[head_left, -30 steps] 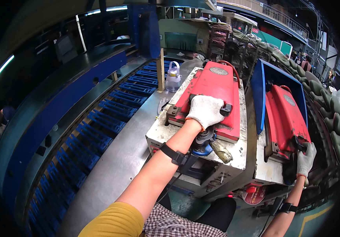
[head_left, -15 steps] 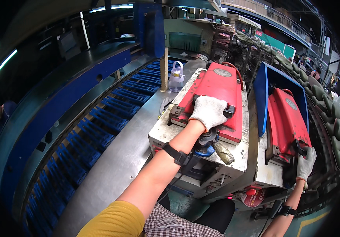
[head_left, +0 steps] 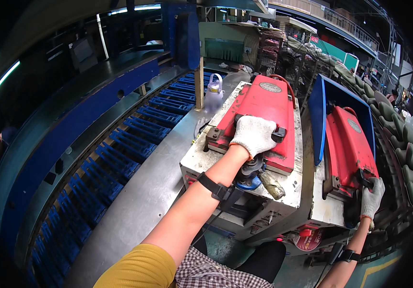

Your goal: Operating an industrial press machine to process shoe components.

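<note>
Two machines with red covers stand side by side in front of me. My left hand, in a white knit glove, is closed over the black handle on the front of the nearer red cover. On the right, my right hand, also gloved, grips the black handle of the second red cover. Both covers lie down on their white machine bodies. Below my left hand, a dark knob on a blue base sits beside a crumpled, dirty greenish cloth.
A blue guard partly surrounds the second machine. To the left run a metal table and a conveyor of blue slats. A lilac bottle stands at the table's far end. Grey-green molded pieces line a rack at right.
Both hands keep their grips on the handles, and both covers stay put. At the far left, another person has moved and is now mostly hidden behind the blue frame.
</note>
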### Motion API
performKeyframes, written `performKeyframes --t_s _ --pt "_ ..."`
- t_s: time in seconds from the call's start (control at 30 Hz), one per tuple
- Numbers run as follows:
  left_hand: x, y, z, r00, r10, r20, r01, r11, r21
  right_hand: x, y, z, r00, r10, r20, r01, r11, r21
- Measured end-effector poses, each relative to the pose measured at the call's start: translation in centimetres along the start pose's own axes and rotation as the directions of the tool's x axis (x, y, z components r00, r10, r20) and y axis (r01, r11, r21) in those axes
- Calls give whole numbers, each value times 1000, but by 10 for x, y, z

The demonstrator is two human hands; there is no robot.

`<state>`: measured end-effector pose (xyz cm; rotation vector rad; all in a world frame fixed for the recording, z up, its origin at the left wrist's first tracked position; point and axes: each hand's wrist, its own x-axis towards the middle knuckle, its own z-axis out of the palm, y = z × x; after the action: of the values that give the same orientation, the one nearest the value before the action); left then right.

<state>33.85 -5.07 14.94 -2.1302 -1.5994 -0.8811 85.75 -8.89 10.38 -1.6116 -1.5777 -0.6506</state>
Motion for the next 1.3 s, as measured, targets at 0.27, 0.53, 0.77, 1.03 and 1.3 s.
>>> performKeyframes --t_s 0.27,0.53,0.77,1.03,1.3 --pt "1 -1 1 1000 0 12 0 1000 19 0 -5 -2 1000 20 13 -20 1000 1" --pt "0 1 -2 1000 7 2 -7 1000 13 -1 0 0 1000 1 11 0 1000 -8" --pt "1 -1 2 1000 9 10 -10 1000 18 -1 6 3 1000 -25 -12 25 1000 -15" --pt "1 0 1 1000 -4 22 4 1000 18 0 4 1 1000 -27 -7 27 1000 -8" --pt "1 0 0 999 -10 38 9 1000 15 -1 4 2 999 -24 -28 24 1000 -12"
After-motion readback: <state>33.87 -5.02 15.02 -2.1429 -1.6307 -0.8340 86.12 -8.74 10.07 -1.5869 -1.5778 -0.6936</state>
